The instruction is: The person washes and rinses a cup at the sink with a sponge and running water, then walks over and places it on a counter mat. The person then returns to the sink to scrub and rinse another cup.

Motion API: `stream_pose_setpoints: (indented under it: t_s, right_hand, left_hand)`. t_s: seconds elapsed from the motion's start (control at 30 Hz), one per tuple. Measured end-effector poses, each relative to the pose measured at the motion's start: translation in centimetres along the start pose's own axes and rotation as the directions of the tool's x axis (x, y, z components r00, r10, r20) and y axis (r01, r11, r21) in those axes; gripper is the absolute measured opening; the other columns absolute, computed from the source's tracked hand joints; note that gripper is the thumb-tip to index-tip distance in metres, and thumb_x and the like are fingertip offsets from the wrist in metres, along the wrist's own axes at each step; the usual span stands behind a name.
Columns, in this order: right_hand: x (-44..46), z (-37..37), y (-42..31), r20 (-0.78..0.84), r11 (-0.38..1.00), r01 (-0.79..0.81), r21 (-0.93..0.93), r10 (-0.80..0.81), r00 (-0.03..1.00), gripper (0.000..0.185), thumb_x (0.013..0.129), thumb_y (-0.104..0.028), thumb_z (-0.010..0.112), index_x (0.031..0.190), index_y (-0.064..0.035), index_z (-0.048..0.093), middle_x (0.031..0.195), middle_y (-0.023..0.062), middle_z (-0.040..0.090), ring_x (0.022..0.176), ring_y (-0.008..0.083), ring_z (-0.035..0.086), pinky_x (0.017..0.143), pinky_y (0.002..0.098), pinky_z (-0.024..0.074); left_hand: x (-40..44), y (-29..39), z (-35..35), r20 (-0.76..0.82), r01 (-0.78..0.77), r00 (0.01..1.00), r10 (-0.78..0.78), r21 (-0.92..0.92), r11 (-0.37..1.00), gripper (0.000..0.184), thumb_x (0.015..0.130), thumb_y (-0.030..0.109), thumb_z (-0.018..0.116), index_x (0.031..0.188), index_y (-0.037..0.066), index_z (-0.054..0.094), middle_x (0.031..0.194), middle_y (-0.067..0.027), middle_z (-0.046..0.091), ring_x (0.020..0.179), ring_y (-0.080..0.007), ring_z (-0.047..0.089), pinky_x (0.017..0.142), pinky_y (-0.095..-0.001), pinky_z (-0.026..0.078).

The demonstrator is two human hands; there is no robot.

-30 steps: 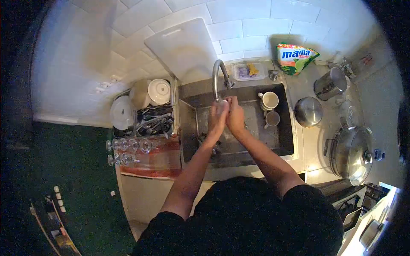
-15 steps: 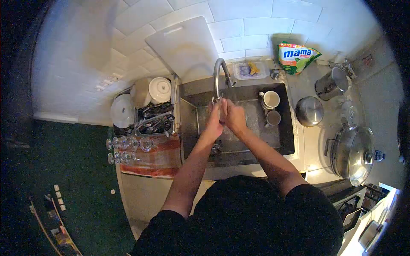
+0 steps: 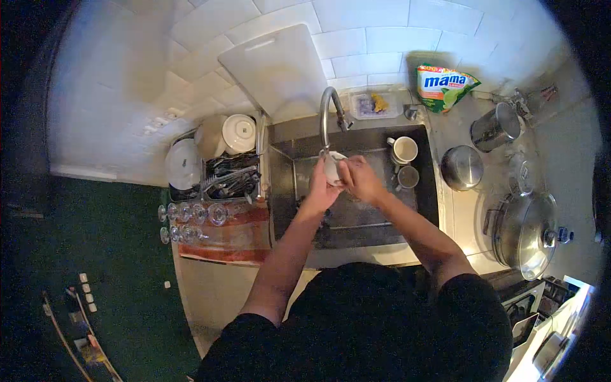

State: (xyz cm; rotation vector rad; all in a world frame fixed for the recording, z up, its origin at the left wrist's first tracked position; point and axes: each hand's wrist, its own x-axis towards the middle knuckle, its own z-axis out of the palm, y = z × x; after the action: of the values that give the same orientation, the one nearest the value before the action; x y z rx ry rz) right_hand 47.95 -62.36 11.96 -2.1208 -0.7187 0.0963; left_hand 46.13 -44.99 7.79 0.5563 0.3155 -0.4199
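Under the curved faucet (image 3: 327, 118), my left hand (image 3: 323, 191) is closed around a white cup (image 3: 333, 167), its pale side turned up toward me. My right hand (image 3: 364, 180) presses its fingers against the cup's right side; whether they reach inside it is hard to see. Both hands are over the dark sink (image 3: 356, 230). To their right in the basin stand a cream mug (image 3: 405, 149) and a darker mug (image 3: 407, 177), close together. Some small dark items by my left wrist are mostly hidden.
Left of the sink, a rack holds white bowls (image 3: 239, 133), a plate (image 3: 183, 164) and cutlery (image 3: 232, 181). Several upturned glasses (image 3: 217, 214) line a red-striped cloth (image 3: 245, 239). Rightward are a steel bowl (image 3: 462, 167), a lidded pot (image 3: 531, 235) and a green detergent pouch (image 3: 443, 88).
Both hands have moved slightly down from the faucet, and the right has shifted rightward. The white cup has turned, so more of it shows between them.
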Motion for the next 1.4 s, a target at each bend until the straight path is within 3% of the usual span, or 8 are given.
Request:
stream_pose_setpoints:
  t_s: [0.2, 0.3, 0.6, 0.73, 0.93, 1.13, 1.23, 1.4]
  right_hand:
    - [2.2, 0.2, -3.5, -0.040, 0.872, -0.436, 0.222, 0.455, 0.890, 0.046, 0.111, -0.039, 0.038, 0.123, -0.0003, 0.060, 0.112, 0.0301, 0.069, 0.110, 0.0510, 0.064, 0.097, 0.0584, 0.0488]
    - [2.4, 0.3, -4.4, 0.010, 0.837, -0.285, 0.467, 0.317, 0.948, 0.050, 0.110, -0.042, 0.039, 0.126, -0.0008, 0.063, 0.115, 0.0286, 0.070, 0.109, 0.0506, 0.064, 0.099, 0.0575, 0.0485]
    - [1.6, -1.5, 0.3, 0.087, 0.875, 0.461, -0.147, -0.453, 0.887, 0.044, 0.110, -0.036, 0.042, 0.111, -0.0027, 0.072, 0.114, 0.0195, 0.073, 0.112, 0.0414, 0.066, 0.107, 0.0545, 0.0449]
    - [1.8, 2.2, 0.0, 0.061, 0.992, 0.062, -0.109, -0.056, 0.997, 0.036, 0.109, -0.030, 0.045, 0.117, -0.0025, 0.067, 0.112, 0.0252, 0.070, 0.103, 0.0457, 0.067, 0.095, 0.0555, 0.0517]
    - [2.8, 5.1, 0.8, -0.088, 0.976, -0.217, -0.029, 0.213, 0.973, 0.037, 0.108, -0.032, 0.046, 0.121, 0.0005, 0.058, 0.102, 0.0321, 0.067, 0.090, 0.0511, 0.066, 0.076, 0.0566, 0.0543]
    - [3.4, 6.4, -0.4, -0.262, 0.935, -0.331, 0.131, 0.354, 0.898, 0.031, 0.106, -0.030, 0.051, 0.116, -0.0012, 0.058, 0.090, 0.0307, 0.068, 0.084, 0.0534, 0.065, 0.071, 0.0582, 0.0508]
    - [3.1, 6.3, -0.6, -0.284, 0.936, -0.297, 0.187, 0.341, 0.896, 0.026, 0.105, -0.025, 0.055, 0.119, -0.0033, 0.057, 0.087, 0.0291, 0.068, 0.082, 0.0529, 0.065, 0.068, 0.0573, 0.0508]
    - [1.6, 5.4, -0.8, -0.219, 0.958, -0.161, 0.237, 0.214, 0.952, 0.036, 0.103, -0.024, 0.058, 0.133, -0.0061, 0.049, 0.095, 0.0279, 0.071, 0.082, 0.0496, 0.069, 0.074, 0.0560, 0.0557]
  left_hand:
    - [-0.9, -2.0, 2.1, -0.150, -0.342, 0.908, 0.391, 0.273, 0.899, 0.045, 0.104, 0.058, 0.050, 0.127, 0.020, 0.061, 0.126, 0.0000, 0.065, 0.111, -0.0176, 0.064, 0.089, -0.0400, 0.051]
    - [-1.2, -1.3, 2.4, -0.212, -0.343, 0.889, 0.406, 0.281, 0.896, 0.047, 0.104, 0.059, 0.049, 0.125, 0.020, 0.063, 0.122, 0.0004, 0.067, 0.109, -0.0183, 0.064, 0.087, -0.0391, 0.051]
    - [0.4, 3.8, -5.5, 0.257, 0.220, 0.941, -0.218, 0.022, 0.975, 0.053, 0.104, 0.062, 0.046, 0.125, 0.017, 0.064, 0.112, 0.0007, 0.070, 0.105, -0.0207, 0.066, 0.078, -0.0479, 0.055]
    - [-0.7, 1.0, -0.8, -0.331, 0.088, 0.944, 0.009, 0.276, 0.957, 0.060, 0.105, 0.063, 0.043, 0.142, 0.017, 0.054, 0.135, -0.0032, 0.063, 0.121, -0.0212, 0.062, 0.092, -0.0521, 0.054]
    - [-0.4, -1.5, -0.1, -0.067, -0.371, 0.901, 0.429, 0.395, 0.841, 0.049, 0.109, 0.045, 0.052, 0.147, 0.013, 0.050, 0.141, -0.0049, 0.058, 0.133, -0.0192, 0.054, 0.107, -0.0401, 0.046]
    - [-1.1, -0.4, 1.6, -0.170, -0.263, 0.768, 0.617, 0.795, 0.546, 0.036, 0.109, 0.034, 0.054, 0.135, 0.009, 0.060, 0.123, -0.0066, 0.065, 0.113, -0.0177, 0.061, 0.094, -0.0341, 0.049]
    - [-1.0, 0.4, 2.0, -0.194, -0.108, 0.817, 0.543, 0.874, 0.474, 0.048, 0.108, 0.040, 0.049, 0.143, 0.006, 0.049, 0.135, -0.0079, 0.059, 0.124, -0.0235, 0.056, 0.099, -0.0385, 0.048]
    - [0.0, 0.8, -0.4, -0.322, -0.049, 0.930, 0.178, 0.372, 0.927, 0.042, 0.105, 0.047, 0.051, 0.124, 0.012, 0.062, 0.115, -0.0053, 0.068, 0.106, -0.0212, 0.066, 0.083, -0.0401, 0.054]
